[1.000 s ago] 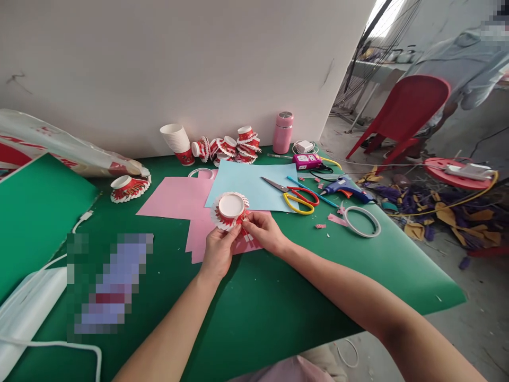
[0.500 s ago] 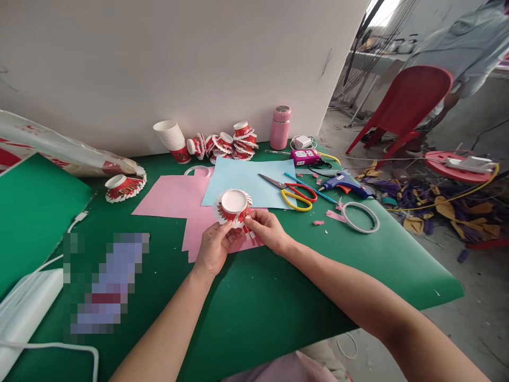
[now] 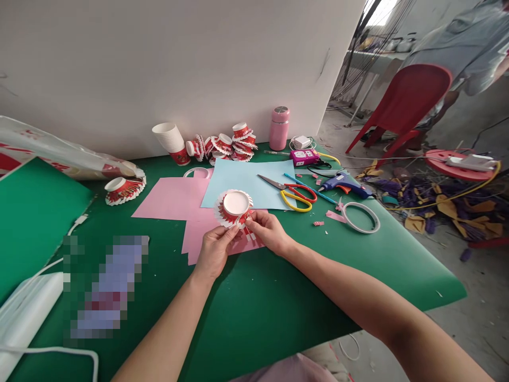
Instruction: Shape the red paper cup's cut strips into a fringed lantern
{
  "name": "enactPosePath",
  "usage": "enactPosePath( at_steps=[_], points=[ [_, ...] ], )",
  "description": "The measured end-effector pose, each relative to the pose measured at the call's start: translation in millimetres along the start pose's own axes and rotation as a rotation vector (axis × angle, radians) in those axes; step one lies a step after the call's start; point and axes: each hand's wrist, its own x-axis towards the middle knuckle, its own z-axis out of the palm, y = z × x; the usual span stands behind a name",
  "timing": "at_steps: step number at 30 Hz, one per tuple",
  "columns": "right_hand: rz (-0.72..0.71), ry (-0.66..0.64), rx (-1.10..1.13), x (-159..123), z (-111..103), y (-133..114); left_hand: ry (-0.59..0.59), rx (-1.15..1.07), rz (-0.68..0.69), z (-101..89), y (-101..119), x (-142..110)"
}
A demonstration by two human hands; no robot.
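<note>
Between my hands is a red and white paper cup [image 3: 236, 203], cut into strips that fan out around its white base, which faces up. My left hand [image 3: 217, 246] pinches the near edge of the fringe. Close beside it, my right hand [image 3: 267, 229] grips the fringe at the cup's right side with thumb and finger. Pink paper sheets [image 3: 170, 197] and a light blue sheet [image 3: 230, 178] lie beneath and behind the cup. Scissors [image 3: 288, 190] with red and yellow handles rest on the blue sheet, right of the cup.
Along the wall stand stacked paper cups [image 3: 172, 142], several cut cups [image 3: 222, 144] and a pink bottle [image 3: 279, 128]. To the right lie a blue glue gun [image 3: 345, 183] and a tape roll [image 3: 361, 217]. Another cut cup [image 3: 124, 190] sits left. A person [image 3: 449, 50] is beyond a red chair [image 3: 415, 101].
My left hand's fingers have shifted slightly right along the fringe, closer to my right hand. The cup has turned or tilted a little; my right hand stays nearly in place.
</note>
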Motion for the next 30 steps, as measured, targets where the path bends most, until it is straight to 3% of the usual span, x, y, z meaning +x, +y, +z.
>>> enactPosePath(
  at_steps=[12, 30],
  points=[
    [0.004, 0.087, 0.002, -1.5, 4.8, -0.6, -0.02, -0.052, -0.002, 2.3, 5.0, -0.6],
    [-0.023, 0.073, -0.049, -2.2, 5.2, -1.6, 0.063, 0.014, 0.082, -1.0, -4.5, 1.8]
  ],
)
